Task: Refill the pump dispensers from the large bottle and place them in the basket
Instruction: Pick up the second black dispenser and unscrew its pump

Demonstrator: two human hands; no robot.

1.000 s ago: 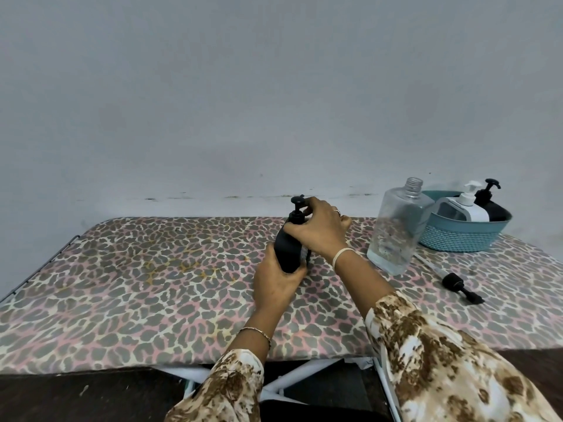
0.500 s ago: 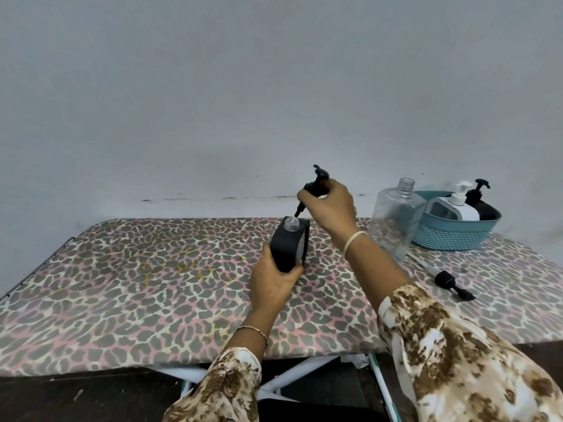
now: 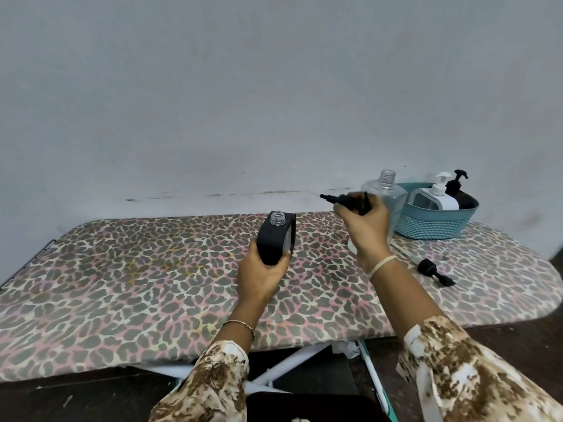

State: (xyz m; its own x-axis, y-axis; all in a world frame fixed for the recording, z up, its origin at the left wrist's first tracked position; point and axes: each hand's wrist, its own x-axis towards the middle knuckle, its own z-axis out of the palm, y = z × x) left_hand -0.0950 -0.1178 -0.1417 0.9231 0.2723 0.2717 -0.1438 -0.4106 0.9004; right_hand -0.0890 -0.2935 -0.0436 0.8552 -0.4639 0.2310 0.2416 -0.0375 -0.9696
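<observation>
Gripping the black dispenser [image 3: 275, 239] upright by its base, the left hand [image 3: 259, 277] stays low while the right hand [image 3: 362, 226], raised beside it, clasps the pump head [image 3: 344, 201].

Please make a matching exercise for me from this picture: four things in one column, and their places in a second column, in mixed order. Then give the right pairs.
Things:
1. open black bottle
2. white dispenser
3. large clear bottle
4. loose pump

Places:
A. lying on the table
B. gripped by the left hand
C. inside the basket
D. standing behind the right hand, which holds a second pump

Pairs: 1-B, 2-C, 3-D, 4-A.
</observation>
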